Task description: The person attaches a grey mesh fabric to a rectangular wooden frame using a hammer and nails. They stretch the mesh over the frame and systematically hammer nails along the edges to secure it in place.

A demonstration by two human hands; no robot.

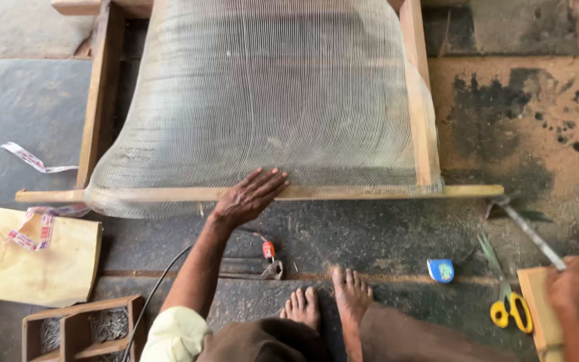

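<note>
Now we press our left hand [249, 198] flat, fingers [271, 179] spread, on the mesh [263, 100] where it meets the frame's [343, 192] front rail on the floor [370, 234]. Our right hand [576, 289] grips a metal tool [531, 233] at the right edge, fingers curled around it, beside the scissors [507, 302] and tape measure [441, 270].

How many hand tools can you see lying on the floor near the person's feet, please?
3: pliers left of the feet, a tape measure to their right, and yellow-handled scissors farther right. Others may be hidden.
</note>
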